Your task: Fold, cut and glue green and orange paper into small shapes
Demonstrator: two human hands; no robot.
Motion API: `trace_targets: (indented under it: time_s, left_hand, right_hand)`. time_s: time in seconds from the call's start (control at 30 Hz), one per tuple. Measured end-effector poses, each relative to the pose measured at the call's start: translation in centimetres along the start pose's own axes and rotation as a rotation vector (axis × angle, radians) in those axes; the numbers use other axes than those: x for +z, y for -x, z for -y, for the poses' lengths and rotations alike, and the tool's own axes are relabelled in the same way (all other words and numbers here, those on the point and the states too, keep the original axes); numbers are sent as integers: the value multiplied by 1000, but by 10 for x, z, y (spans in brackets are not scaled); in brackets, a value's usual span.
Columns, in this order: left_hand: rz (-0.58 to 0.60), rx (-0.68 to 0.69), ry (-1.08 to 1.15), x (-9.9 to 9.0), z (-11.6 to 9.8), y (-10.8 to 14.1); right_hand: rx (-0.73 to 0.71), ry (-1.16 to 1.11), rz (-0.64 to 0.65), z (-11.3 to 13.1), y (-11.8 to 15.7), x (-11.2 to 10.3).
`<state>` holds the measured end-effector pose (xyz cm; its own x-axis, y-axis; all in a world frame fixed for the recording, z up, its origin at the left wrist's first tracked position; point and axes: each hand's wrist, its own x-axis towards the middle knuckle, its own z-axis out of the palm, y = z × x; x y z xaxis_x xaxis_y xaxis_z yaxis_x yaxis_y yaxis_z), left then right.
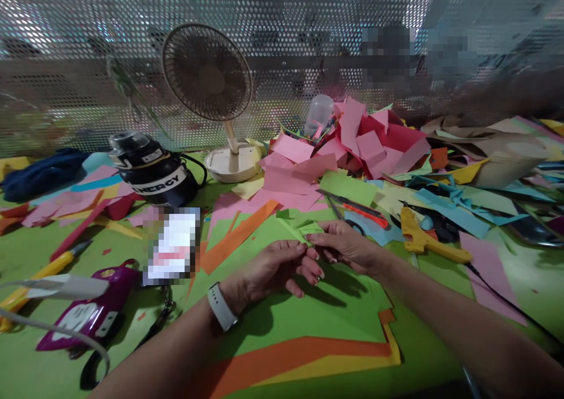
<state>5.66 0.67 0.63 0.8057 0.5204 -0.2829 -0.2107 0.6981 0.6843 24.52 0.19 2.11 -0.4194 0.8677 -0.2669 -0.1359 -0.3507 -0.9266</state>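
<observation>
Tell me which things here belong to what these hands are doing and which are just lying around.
Seemingly in use:
small green paper piece, between the left fingers and right fingers
green sheet beneath them

Seemingly just lying about, untouched:
fan
dark bottle
yellow glue gun
dark blue cloth

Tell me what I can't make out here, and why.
- What the phone shows: head view, pixelated.
- The pinched end of the folded green paper: head view, covered by the fingers of the left hand and right hand.
- Details behind the perforated panel: head view, broken up by its holes and blurred.
- Small print on the black bottle: head view, too small.
</observation>
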Motion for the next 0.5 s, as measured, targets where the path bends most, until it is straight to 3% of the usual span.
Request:
trace_targets:
  time_s: [0.5]
  left_hand:
    - [-30, 39, -145, 0, -2, 0]
  right_hand:
    - [-38, 38, -26, -3, 0, 0]
